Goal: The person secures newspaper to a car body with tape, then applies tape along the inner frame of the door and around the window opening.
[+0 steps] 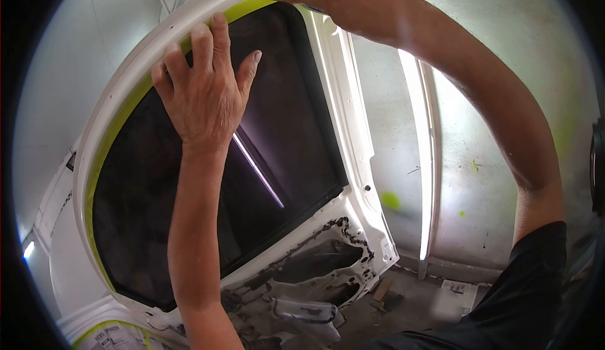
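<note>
A white car door (353, 129) stands upright with its dark window glass (271, 85) in place. Yellow-green masking tape (249, 8) follows the curved edge between the glass and the white frame. My left hand (208, 88) is open, its fingers spread and the fingertips on the taped upper edge. At the top of the frame, my right hand (353, 3) has one finger stretched along the tape. A bluish curved rim shows beneath that hand, apparently part of the tape roll in its grip; most of it is hidden.
The door's lower inner panel has open holes and black sealant (343, 227). A bright vertical light strip (419, 161) runs along the pale wall (466, 180), which has green paint spots. Newspaper masking (110, 336) lies low on the left; another printed sheet (459, 293) is on the floor.
</note>
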Demonstrator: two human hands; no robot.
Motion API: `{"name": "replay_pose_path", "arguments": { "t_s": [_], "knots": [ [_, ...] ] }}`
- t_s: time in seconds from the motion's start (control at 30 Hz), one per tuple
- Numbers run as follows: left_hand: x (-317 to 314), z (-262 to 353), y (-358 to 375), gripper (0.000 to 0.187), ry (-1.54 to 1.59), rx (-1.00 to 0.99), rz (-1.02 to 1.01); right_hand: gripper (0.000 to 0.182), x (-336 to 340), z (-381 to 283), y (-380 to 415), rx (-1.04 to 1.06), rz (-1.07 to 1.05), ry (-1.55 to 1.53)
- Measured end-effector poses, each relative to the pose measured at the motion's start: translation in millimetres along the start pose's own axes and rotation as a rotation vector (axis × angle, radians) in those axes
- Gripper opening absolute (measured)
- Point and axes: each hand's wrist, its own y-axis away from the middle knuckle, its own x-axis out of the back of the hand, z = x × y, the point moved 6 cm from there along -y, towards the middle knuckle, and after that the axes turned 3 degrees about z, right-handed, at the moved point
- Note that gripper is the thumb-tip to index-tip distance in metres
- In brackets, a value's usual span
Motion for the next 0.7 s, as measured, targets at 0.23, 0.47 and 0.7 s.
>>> {"name": "replay_pose_path", "arguments": {
  "t_s": [0.23,0.47,0.7],
  "knots": [
    [0,0,1,0.067,0.019,0.008,-0.03,0.034,2,0,-6,0.04,0.19,-0.137],
    [-2,-1,1,0.062,0.081,0.029,-0.035,0.033,3,1,-11,0.017,0.087,-0.176],
    [0,9,-12,0.061,0.103,0.039,-0.061,0.03,3,5,-14,-0.048,-0.033,-0.309]
  ]
}}
